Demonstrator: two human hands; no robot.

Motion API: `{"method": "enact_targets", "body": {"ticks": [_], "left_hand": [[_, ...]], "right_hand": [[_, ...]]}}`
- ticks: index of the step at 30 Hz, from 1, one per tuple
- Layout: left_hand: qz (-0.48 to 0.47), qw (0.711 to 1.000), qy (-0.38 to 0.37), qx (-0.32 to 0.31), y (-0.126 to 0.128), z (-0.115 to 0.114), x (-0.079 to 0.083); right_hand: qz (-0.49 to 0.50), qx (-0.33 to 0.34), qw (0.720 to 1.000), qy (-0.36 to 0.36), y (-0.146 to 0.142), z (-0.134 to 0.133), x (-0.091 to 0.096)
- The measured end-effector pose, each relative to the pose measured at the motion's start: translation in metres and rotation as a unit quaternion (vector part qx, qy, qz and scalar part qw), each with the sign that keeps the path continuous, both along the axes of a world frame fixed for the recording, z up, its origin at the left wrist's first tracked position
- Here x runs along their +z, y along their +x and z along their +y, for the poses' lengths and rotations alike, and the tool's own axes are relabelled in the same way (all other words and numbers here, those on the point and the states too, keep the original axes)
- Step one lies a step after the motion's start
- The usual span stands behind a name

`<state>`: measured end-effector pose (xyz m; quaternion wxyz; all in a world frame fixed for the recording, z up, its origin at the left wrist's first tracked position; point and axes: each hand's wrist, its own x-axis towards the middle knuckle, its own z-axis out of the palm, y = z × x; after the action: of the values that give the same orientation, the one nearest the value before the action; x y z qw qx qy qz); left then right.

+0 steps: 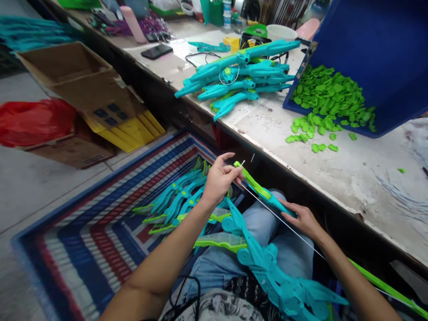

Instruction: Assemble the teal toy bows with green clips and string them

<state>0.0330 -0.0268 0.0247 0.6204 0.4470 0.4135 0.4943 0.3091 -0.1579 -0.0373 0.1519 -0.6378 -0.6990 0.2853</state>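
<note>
My left hand (219,178) pinches a thin white string (277,217) at the green tip of a toy bow (259,191). The bow is teal with green ends and slants across my lap. My right hand (302,218) grips the teal middle of that bow. The string runs taut from the tip down to the right, past my right forearm. A second teal bow (277,276) lies on my jeans just below both hands. More finished bows (177,200) are piled in a striped bag left of my left hand.
A worn white workbench (334,165) runs along the right, with a heap of teal bows (240,78), a tilted blue bin (377,58) spilling small green parts (329,96), and a black phone (156,51). Cardboard boxes (76,84) and a red bag (33,120) stand on the floor at left.
</note>
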Motion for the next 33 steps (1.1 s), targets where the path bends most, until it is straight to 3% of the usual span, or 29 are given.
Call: {"method": "enact_targets", "body": {"ticks": [3,6,10,15,20,24,26,28,31,33], "left_hand": [[-0.004,0.999,-0.012,-0.033,-0.005,0.001,0.000],[-0.006,0.999,-0.019,-0.049,-0.010,-0.001,-0.001],[-0.006,0.998,-0.027,-0.060,-0.014,-0.006,-0.004],[-0.015,0.998,-0.033,-0.054,-0.021,-0.009,-0.005],[-0.005,0.994,-0.065,-0.093,-0.032,-0.015,-0.002],[0.145,0.988,-0.051,-0.015,-0.033,-0.026,-0.009],[0.238,0.971,0.012,0.029,-0.028,-0.031,-0.015],[0.246,0.966,0.070,0.032,-0.021,-0.039,-0.020],[0.220,0.968,0.114,0.034,-0.017,-0.051,-0.025],[0.212,0.974,0.065,0.044,-0.019,-0.048,-0.031]], "right_hand": [[-0.063,0.023,0.997,0.049,-0.003,0.000,0.006],[-0.092,0.014,0.984,0.152,-0.025,0.020,0.028],[0.019,0.038,0.968,0.246,-0.080,0.078,0.064],[0.171,0.141,0.954,0.202,-0.124,0.135,0.076],[0.103,0.136,0.954,0.245,-0.137,0.129,0.073],[-0.022,0.131,0.963,0.235,-0.146,0.125,0.077],[-0.042,0.059,0.970,0.230,-0.133,0.141,0.080],[-0.043,-0.072,0.969,0.234,-0.114,0.152,0.087],[-0.018,-0.251,0.934,0.254,-0.105,0.145,0.105],[0.016,-0.254,0.927,0.277,-0.116,0.126,0.113]]}}
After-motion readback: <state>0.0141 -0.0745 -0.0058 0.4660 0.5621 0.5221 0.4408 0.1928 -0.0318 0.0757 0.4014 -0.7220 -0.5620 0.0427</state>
